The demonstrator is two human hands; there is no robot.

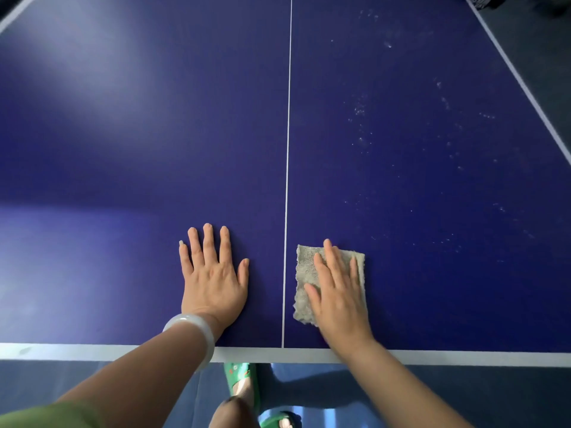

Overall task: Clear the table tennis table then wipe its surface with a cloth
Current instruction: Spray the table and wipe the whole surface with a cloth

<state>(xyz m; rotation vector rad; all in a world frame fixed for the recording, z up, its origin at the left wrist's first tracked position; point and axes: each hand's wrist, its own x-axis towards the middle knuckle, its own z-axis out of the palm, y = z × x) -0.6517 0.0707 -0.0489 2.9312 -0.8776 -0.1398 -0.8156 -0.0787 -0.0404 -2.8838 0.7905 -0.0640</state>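
The blue table tennis table (417,186) fills the view, with a white centre line running away from me. A folded grey cloth (304,273) lies flat just right of that line, close to the near edge. My right hand (340,291) presses on the cloth with straight fingers. Left of the centre line, my left hand (214,273) lies flat on the bare surface, fingers spread, a pale bangle on the wrist. Pale dusty specks (360,111) dot the right half of the table.
The white-banded near edge (278,355) runs across the bottom; the right side edge (525,88) slants away. Below the near edge are my feet in green sandals (241,378) on a grey-blue floor. A dark object (482,1) sits past the far right corner.
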